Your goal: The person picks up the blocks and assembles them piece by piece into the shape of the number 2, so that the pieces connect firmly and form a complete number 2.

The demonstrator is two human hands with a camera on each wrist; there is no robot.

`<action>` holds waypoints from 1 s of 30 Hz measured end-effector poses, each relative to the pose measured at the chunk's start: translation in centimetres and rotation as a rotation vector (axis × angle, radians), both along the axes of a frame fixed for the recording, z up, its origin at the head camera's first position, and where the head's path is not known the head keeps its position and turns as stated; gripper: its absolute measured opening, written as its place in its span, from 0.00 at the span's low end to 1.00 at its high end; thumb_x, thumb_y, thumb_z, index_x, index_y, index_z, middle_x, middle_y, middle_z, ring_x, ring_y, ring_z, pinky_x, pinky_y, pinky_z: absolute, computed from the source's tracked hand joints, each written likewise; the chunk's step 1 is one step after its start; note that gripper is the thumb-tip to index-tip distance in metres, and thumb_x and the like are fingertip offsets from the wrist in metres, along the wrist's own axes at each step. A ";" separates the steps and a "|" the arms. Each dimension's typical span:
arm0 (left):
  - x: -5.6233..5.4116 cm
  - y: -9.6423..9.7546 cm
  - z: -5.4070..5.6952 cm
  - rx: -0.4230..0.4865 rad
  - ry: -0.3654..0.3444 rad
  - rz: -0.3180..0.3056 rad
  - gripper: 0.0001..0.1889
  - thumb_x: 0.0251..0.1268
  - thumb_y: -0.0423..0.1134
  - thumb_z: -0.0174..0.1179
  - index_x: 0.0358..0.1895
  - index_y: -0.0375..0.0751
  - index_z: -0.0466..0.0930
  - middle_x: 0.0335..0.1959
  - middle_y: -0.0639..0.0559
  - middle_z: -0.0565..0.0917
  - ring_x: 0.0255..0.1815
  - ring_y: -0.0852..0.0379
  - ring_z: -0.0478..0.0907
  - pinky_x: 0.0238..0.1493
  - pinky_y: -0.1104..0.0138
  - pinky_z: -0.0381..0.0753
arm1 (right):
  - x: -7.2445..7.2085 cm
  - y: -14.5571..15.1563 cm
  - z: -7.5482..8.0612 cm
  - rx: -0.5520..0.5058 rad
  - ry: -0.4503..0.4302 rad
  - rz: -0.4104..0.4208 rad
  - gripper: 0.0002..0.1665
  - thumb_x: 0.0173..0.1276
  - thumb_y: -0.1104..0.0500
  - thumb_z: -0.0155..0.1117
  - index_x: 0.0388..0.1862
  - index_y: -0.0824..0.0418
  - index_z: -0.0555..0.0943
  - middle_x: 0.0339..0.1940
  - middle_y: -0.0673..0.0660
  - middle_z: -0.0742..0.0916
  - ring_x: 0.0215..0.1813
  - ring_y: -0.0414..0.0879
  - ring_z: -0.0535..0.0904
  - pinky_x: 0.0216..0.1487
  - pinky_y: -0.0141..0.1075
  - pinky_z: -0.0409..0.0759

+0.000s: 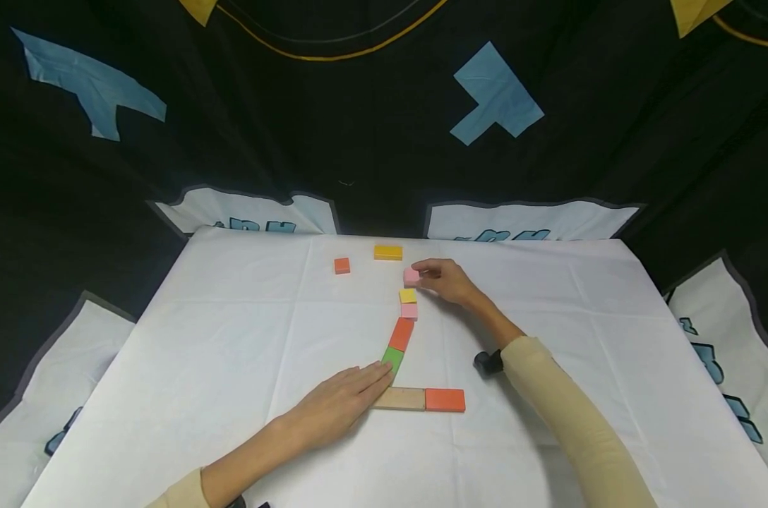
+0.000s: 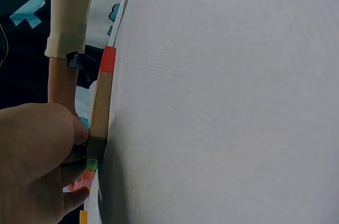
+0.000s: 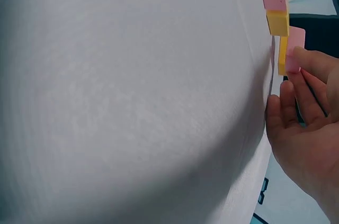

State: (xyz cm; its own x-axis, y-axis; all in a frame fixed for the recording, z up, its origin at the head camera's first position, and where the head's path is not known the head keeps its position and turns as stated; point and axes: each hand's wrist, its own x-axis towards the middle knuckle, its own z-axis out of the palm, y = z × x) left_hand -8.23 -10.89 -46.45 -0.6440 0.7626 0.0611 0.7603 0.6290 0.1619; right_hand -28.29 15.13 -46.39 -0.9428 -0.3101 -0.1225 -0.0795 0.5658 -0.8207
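Note:
My right hand (image 1: 447,281) pinches a pink block (image 1: 411,276) between thumb and fingertips at the far end of a row. Below it in the head view lie a small yellow block (image 1: 408,295), another pink block (image 1: 409,311), an orange-red block (image 1: 401,334) and a green block (image 1: 393,358), joined in a slanting line. The straight fingers of my left hand (image 1: 336,402) rest at the green block and over the left part of a plain wooden block (image 1: 402,398), hiding that end. An orange-red block (image 1: 445,400) continues the wooden one to the right.
A yellow block (image 1: 388,252) and a small orange block (image 1: 342,266) lie apart near the back of the white-covered table (image 1: 187,339). A black curtain (image 1: 371,141) with blue shapes hangs behind the back edge.

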 end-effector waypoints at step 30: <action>-0.1 -0.1 -0.1 -0.003 0.005 -0.004 0.28 0.76 0.36 0.55 0.75 0.39 0.64 0.75 0.48 0.65 0.75 0.53 0.62 0.70 0.58 0.67 | 0.1 -0.9 -0.2 0.068 -0.001 0.048 0.21 0.74 0.61 0.60 0.64 0.59 0.81 0.66 0.59 0.79 0.65 0.53 0.72 0.68 0.46 0.71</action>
State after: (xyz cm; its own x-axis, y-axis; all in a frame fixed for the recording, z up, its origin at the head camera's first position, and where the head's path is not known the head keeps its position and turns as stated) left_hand -8.29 -11.00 -46.51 -0.6404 0.7655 0.0622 0.7638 0.6263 0.1563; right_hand -28.20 14.19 -46.59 -0.9268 -0.3459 -0.1459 -0.1069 0.6157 -0.7807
